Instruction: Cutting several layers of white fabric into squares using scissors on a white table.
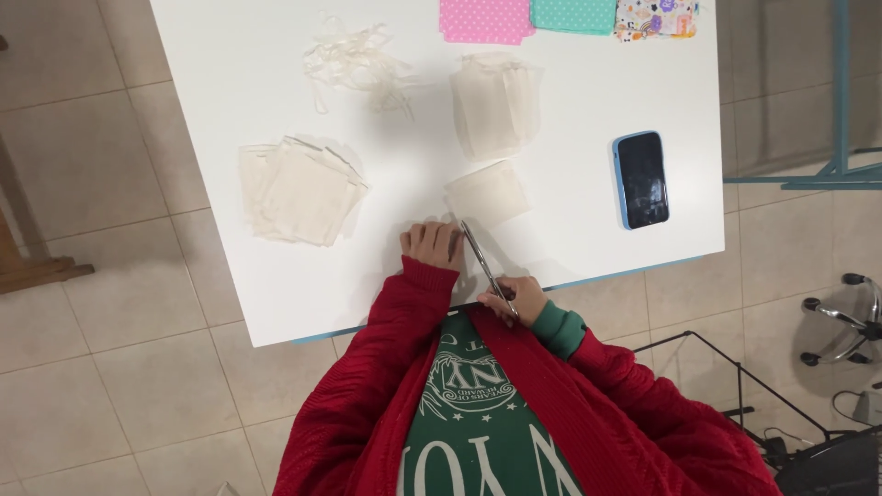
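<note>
My left hand (432,244) rests knuckles-up on the white table (230,83) near its front edge, fingers curled; whether it pins a white piece under it I cannot tell. My right hand (514,299) grips a pair of metal scissors (481,261), whose blades point up and left beside my left hand. Just beyond the scissor tips lies a single cream fabric square (489,194). A stack of cream fabric squares (300,190) sits to the left of my hands, and another stack of pale fabric pieces (493,105) lies further back.
A tangle of white elastic strips (356,64) lies at the back. Pink (485,20), teal (573,15) and patterned fabric pieces (656,18) line the far edge. A blue-cased phone (641,179) lies on the right. A chair base (850,321) and black wire rack (735,386) stand on the tiled floor.
</note>
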